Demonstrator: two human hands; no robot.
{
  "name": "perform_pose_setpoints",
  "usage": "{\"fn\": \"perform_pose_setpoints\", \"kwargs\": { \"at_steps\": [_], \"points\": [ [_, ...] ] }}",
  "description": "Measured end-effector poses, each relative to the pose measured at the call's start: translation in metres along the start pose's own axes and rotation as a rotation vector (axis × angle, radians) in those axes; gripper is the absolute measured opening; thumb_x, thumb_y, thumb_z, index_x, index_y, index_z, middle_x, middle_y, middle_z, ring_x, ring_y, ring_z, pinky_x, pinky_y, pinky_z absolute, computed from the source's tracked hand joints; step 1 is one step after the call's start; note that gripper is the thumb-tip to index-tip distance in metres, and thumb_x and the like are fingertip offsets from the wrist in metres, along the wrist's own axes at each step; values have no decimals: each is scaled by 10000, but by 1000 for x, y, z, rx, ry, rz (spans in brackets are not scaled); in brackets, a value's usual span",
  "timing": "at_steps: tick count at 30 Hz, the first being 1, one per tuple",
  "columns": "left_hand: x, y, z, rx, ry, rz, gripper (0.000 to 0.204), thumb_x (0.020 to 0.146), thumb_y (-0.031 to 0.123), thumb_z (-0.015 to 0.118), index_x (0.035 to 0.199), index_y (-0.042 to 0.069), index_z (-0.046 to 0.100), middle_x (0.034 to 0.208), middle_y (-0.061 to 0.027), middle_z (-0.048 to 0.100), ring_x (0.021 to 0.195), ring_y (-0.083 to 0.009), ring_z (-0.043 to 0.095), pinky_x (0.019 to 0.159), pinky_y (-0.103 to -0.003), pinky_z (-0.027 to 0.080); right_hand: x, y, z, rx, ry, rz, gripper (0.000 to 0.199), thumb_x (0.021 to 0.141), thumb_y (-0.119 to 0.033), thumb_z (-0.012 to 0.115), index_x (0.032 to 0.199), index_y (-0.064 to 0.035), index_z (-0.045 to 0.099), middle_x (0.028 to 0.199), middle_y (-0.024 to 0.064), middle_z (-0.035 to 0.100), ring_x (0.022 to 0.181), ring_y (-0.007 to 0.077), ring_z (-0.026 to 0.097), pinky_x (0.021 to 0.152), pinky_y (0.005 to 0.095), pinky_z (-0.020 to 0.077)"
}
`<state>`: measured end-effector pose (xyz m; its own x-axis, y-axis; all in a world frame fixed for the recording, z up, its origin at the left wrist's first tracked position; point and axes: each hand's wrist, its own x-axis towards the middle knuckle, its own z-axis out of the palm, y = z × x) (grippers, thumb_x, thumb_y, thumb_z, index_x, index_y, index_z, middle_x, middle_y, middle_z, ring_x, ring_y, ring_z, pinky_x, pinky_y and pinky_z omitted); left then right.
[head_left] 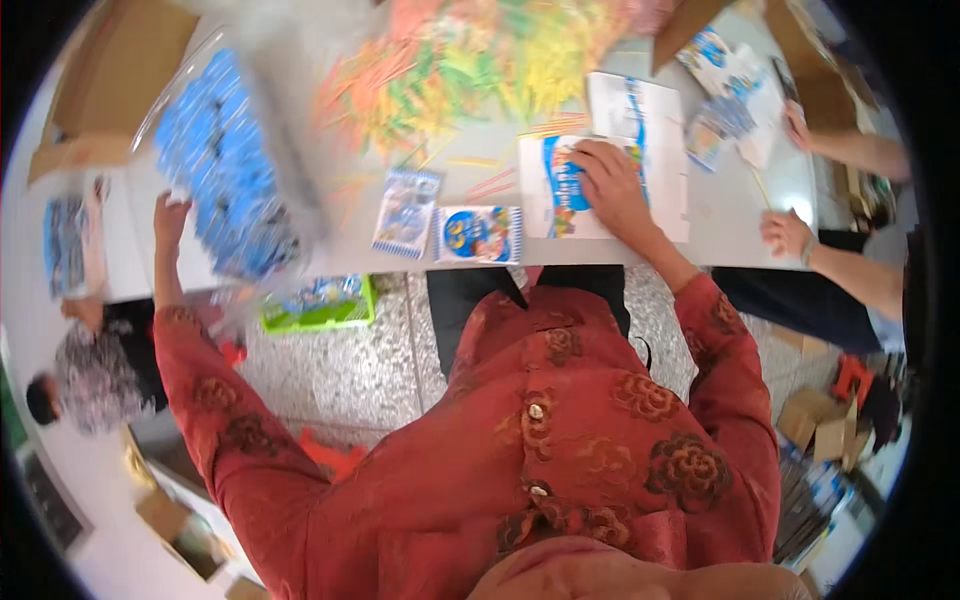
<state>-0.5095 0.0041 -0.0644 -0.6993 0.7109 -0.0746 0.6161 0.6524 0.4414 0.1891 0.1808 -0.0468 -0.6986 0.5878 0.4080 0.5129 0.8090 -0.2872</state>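
My right hand (pixel 614 188) lies over a white and blue printed flat carton (pixel 545 205), its fingers bent and pressed on the card. Another white carton piece (pixel 665 150) shows behind and beside it. At the far left, my left hand (pixel 172 218) has its fingers curled at the edge of a clear plastic bag (pixel 300 180) filled with blue packets (pixel 225 160). What those fingers pinch, if anything, is too small to make out. Between my hands two printed sachets, one pale blue (pixel 407 212) and one brighter blue (pixel 478 235), rest near the table's front edge.
A heap of thin coloured sticks (pixel 470 70) spreads across the back, with several strays nearby. To the right, a co-worker's hands (pixel 790 235) are beside more packaging (pixel 720 130). A green basket (pixel 320 310) stands below the table edge. Another person (pixel 95 370) is at the left.
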Motion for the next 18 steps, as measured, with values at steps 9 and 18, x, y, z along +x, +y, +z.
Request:
{"fn": "perform_pose_setpoints", "kwargs": {
  "at_steps": [9,18],
  "points": [
    [-166,172,-123,-245,502,432,362,824,119,632,1164,24,551,1037,-106,638,923,-169,604,806,-289,470,4,-6,10,130,33,-70,267,777,-38,590,1042,-39,565,1088,105,550,1023,293,519,889,388,405],
    [-330,313,29,-395,31,646,338,743,5,673,1071,31,596,963,-111,632,843,-216,618,743,-313,493,24,59,-44,714,478,515,277,839,-24,516,1113,-28,560,1015,55,594,923,121,564,823,241,445]
  ]
}}
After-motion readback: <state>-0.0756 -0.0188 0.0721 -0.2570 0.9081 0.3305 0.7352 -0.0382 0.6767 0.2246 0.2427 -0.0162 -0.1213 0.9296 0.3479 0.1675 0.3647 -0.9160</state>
